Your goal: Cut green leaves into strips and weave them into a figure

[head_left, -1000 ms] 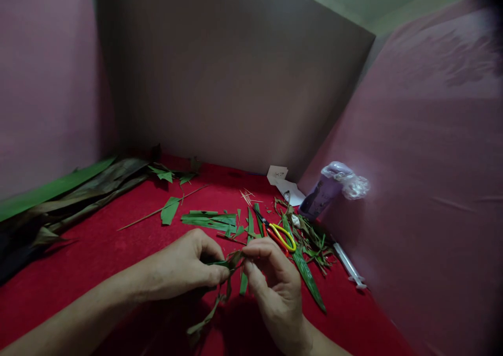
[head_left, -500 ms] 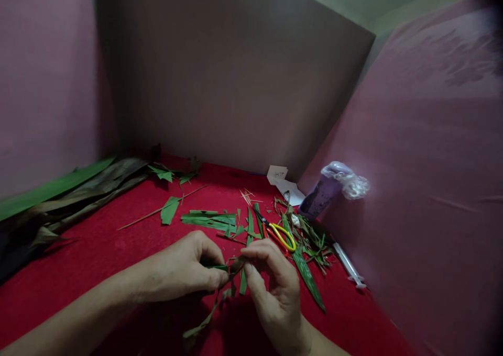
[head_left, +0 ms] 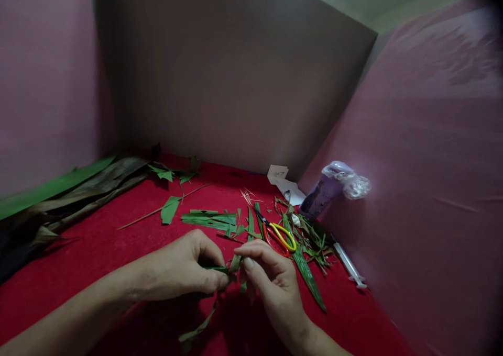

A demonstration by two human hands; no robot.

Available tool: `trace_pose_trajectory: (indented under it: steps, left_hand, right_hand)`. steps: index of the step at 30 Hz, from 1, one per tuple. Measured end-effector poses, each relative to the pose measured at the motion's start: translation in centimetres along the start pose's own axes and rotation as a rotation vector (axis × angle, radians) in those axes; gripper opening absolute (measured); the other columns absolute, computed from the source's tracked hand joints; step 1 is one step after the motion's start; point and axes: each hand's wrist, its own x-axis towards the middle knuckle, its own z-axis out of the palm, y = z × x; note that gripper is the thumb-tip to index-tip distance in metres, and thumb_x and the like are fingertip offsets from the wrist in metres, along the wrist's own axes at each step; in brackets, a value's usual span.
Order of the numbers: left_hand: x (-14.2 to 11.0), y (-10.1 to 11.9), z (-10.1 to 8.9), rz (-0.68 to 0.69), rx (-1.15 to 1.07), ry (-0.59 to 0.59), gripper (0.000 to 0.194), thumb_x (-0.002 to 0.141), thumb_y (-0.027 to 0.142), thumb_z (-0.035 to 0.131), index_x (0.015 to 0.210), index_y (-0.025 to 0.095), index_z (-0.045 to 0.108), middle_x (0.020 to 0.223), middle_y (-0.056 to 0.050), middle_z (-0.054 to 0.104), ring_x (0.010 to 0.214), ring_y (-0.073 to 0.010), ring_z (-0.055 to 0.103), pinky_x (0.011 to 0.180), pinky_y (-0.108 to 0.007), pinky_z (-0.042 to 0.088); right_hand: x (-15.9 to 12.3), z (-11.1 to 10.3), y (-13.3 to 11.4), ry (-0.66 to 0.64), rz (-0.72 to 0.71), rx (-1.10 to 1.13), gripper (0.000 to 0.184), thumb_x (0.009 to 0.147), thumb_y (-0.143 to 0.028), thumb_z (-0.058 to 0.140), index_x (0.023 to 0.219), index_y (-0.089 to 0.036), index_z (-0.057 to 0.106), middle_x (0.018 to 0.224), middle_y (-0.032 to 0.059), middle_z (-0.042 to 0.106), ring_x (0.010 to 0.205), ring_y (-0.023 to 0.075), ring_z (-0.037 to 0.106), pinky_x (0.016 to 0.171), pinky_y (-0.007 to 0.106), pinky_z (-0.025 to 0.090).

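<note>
Green and dull brown, the leaf piece (head_left: 234,263) sits at lower centre, clamped between the thumb and fingers of my left hand (head_left: 176,272). My right hand (head_left: 271,288) pinches its brown fold from the other side. Its greener length points leftward into the left grip, the long axis running roughly across the frame, with both sets of fingertips equally near the fold. It looks narrow, creased and limp. A ragged strip (head_left: 200,327) hangs toward bottom left, probably joined to it, though the shadow hides where. Beyond, right of centre, scissors (head_left: 265,222) lie on red cloth (head_left: 98,251).
</note>
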Motion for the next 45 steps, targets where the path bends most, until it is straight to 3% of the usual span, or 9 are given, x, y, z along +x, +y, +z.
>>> trace_pose_trajectory:
  steps: [3, 7, 14, 18, 29, 36, 40, 45]
  left_hand:
    - [-0.1, 0.3, 0.1, 0.023, -0.045, -0.022, 0.022, 0.075, 0.027, 0.058, 0.057, 0.015, 0.055, 0.050, 0.007, 0.031, 0.047, -0.0080, 0.021, 0.044, -0.025, 0.014]
    - [-0.2, 0.8, 0.2, 0.046, -0.092, -0.052, 0.023, 0.076, 0.027, 0.058, 0.057, 0.016, 0.054, 0.049, 0.007, 0.033, 0.047, -0.0078, 0.023, 0.045, -0.026, 0.015]
    - [0.2, 0.5, 0.3, 0.068, -0.114, -0.004, 0.022, 0.075, 0.027, 0.059, 0.057, 0.014, 0.057, 0.048, 0.007, 0.035, 0.046, -0.0074, 0.024, 0.045, -0.025, 0.016]
    - [0.3, 0.2, 0.4, 0.070, -0.136, 0.035, 0.021, 0.073, 0.030, 0.061, 0.060, 0.013, 0.061, 0.048, 0.007, 0.038, 0.045, -0.0073, 0.026, 0.044, -0.024, 0.018]
    - [0.3, 0.3, 0.7, 0.065, -0.133, 0.021, 0.019, 0.074, 0.025, 0.058, 0.058, 0.014, 0.057, 0.048, 0.007, 0.035, 0.046, -0.0069, 0.024, 0.044, -0.024, 0.017]
    - [0.4, 0.7, 1.4, 0.121, -0.057, 0.165, 0.017, 0.077, 0.026, 0.056, 0.066, 0.014, 0.060, 0.054, 0.007, 0.039, 0.050, -0.0075, 0.030, 0.046, -0.021, 0.024]
    - [0.5, 0.5, 1.9, 0.157, -0.070, 0.279, 0.007, 0.076, 0.022, 0.059, 0.076, 0.017, 0.053, 0.058, 0.007, 0.044, 0.051, -0.0077, 0.035, 0.046, -0.020, 0.027]
    - [0.5, 0.4, 2.1, 0.156, -0.103, 0.296, 0.018, 0.078, 0.024, 0.059, 0.094, 0.020, 0.051, 0.055, 0.010, 0.042, 0.046, -0.0070, 0.033, 0.042, -0.019, 0.025]
  right_hand:
    - [0.1, -0.1, -0.2, -0.068, 0.108, 0.195, 0.014, 0.082, -0.027, 0.059, 0.086, -0.021, 0.070, 0.074, 0.0017, 0.055, 0.053, 0.0093, 0.049, 0.042, 0.019, 0.038]
    - [0.3, -0.2, -0.4, -0.131, 0.202, 0.377, 0.016, 0.075, -0.027, 0.064, 0.087, -0.019, 0.072, 0.069, 0.0011, 0.054, 0.052, 0.0082, 0.045, 0.040, 0.017, 0.036]
    - [0.3, 0.0, 0.0, -0.117, 0.225, 0.376, 0.021, 0.074, -0.027, 0.069, 0.094, -0.019, 0.069, 0.071, -0.0008, 0.055, 0.048, 0.0040, 0.040, 0.041, 0.015, 0.034]
    - [0.2, 0.0, 0.1, -0.056, 0.211, 0.424, 0.018, 0.075, -0.026, 0.070, 0.091, -0.021, 0.065, 0.074, -0.0007, 0.058, 0.052, 0.0057, 0.046, 0.041, 0.014, 0.035]
    - [0.2, 0.1, 0.2, -0.071, 0.110, 0.148, 0.020, 0.081, -0.036, 0.063, 0.092, -0.022, 0.072, 0.064, -0.0026, 0.049, 0.045, 0.0040, 0.042, 0.038, 0.014, 0.035]
    - [0.3, -0.2, 0.1, -0.092, 0.061, 0.052, 0.026, 0.084, -0.038, 0.058, 0.103, -0.025, 0.069, 0.073, 0.0000, 0.050, 0.045, 0.0039, 0.041, 0.038, 0.015, 0.033]
    - [0.5, -0.2, 0.2, -0.098, 0.042, 0.047, 0.021, 0.084, -0.034, 0.059, 0.097, -0.023, 0.071, 0.078, 0.0012, 0.052, 0.046, 0.0037, 0.041, 0.037, 0.016, 0.032]
    - [0.6, 0.0, 0.5, -0.078, 0.075, 0.005, 0.022, 0.085, -0.035, 0.058, 0.079, -0.018, 0.070, 0.063, -0.0023, 0.048, 0.041, 0.0026, 0.037, 0.035, 0.016, 0.026]
